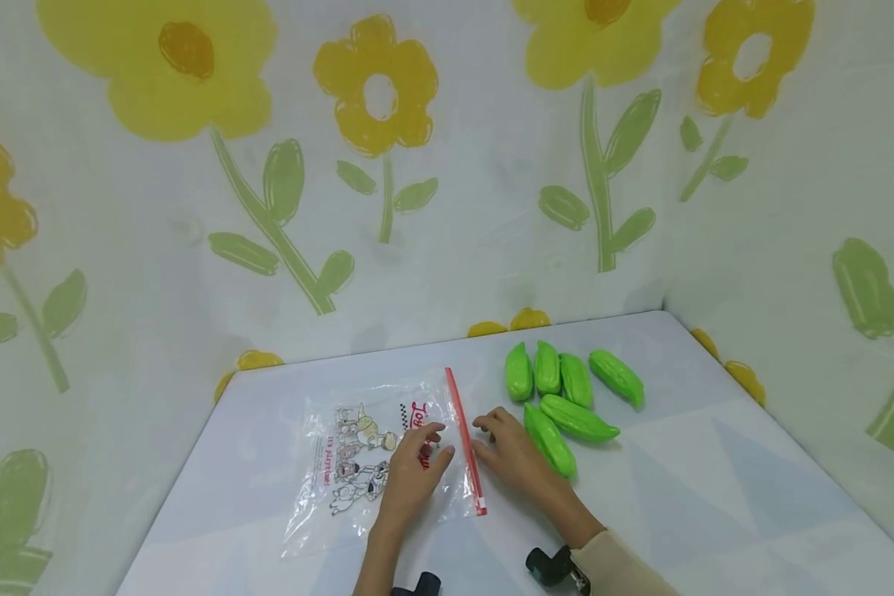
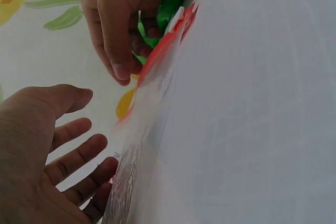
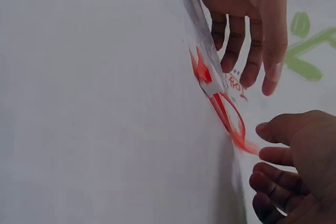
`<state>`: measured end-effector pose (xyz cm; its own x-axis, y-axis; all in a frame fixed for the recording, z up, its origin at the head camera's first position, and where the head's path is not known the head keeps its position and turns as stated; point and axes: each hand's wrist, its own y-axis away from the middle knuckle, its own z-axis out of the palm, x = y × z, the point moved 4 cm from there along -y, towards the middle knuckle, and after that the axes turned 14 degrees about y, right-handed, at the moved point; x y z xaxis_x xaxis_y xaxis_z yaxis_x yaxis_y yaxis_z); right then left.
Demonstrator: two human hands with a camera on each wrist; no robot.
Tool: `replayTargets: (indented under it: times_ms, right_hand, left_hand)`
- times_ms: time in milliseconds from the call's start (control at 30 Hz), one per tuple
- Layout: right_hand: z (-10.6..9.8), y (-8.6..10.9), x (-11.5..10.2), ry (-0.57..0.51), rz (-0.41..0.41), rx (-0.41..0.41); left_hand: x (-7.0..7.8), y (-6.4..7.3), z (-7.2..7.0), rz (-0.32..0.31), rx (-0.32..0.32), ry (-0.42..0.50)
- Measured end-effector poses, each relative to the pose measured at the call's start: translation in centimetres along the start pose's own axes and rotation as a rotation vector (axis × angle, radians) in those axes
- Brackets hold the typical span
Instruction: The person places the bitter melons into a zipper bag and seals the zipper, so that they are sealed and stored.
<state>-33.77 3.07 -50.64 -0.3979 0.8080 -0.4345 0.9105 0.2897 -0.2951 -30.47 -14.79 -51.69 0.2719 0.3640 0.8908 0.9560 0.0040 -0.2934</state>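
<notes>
A clear zip bag (image 1: 309, 505) lies flat on the table, printed with cartoon animals and red lettering. Its red zip strip (image 1: 459, 422) runs along the right side, with a white slider (image 1: 480, 503) at the near end. Over the bag, close to that strip, is my left hand (image 1: 414, 472), its fingers loosely bent and holding nothing. My right hand (image 1: 520, 457) is just right of the strip, fingers loosely curled with nothing gripped. In the right wrist view the strip's two red edges (image 3: 242, 124) stand apart near the right fingertips; whether they touch cannot be told.
Several bright green, ribbed, pointed fruit-like pieces (image 1: 577, 418) lie grouped right of the bag, the nearest one (image 1: 550, 443) beside my right hand. The pale table (image 1: 700, 480) meets a flower-patterned wall (image 1: 447, 281) at the back and right.
</notes>
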Motion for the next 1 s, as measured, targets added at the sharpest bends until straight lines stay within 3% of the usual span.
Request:
replayTargets:
  times_ms: [200,433,700,867,1000]
  right_hand:
    - [1.1,-0.2,0.9,-0.05,0.054,0.015]
    - [2.0,-0.5,1.4,-0.097,0.078,0.032]
    - [2.1,-0.9,1.1,-0.041,-0.011,0.088]
    - [2.2,-0.7,0.8,0.001,0.002,0.05]
    - [2.3,-0.4,0.6,0.061,0.007,0.035]
  left_hand:
    - [0.0,0.3,0.7,-0.011,-0.004,0.012]
    - [-0.2,0.4,0.6,-0.019,-0.006,-0.051]
    - [-0.4,0.1,0.5,0.024,0.024,-0.049]
    - [-0.4,0.2,0.5,0.036,0.037,-0.036]
    - [-0.6,0.1,0.7,0.011,0.037,-0.022]
